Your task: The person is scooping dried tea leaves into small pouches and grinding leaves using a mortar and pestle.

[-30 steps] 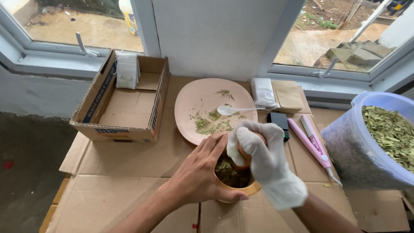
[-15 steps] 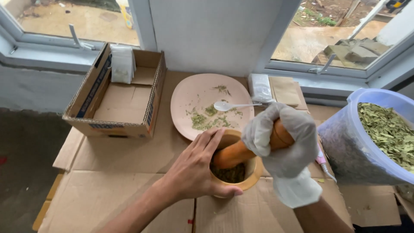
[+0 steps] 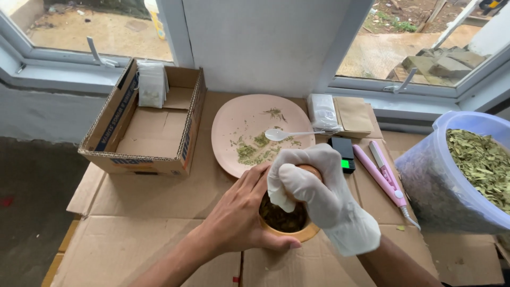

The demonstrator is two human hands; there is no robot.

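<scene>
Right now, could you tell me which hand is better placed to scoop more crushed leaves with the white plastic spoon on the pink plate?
Probably the left hand: it merely steadies the round wooden mortar, while the gloved right hand grips the wooden pestle. The white plastic spoon lies just beyond, on the pink plate.

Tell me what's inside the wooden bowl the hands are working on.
Dark crushed leaf bits show inside the wooden mortar bowl. The gloved right hand grips a wooden pestle pushed into it, hiding the pestle's tip and part of the contents. The bare left hand steadies the rim.

At upper left I see an open cardboard box (image 3: pixel 151 127); mid-frame, a pink plate (image 3: pixel 239 119) bearing a white spoon (image 3: pixel 287 134); far right, a tub of dried leaves (image 3: pixel 467 170).
</scene>
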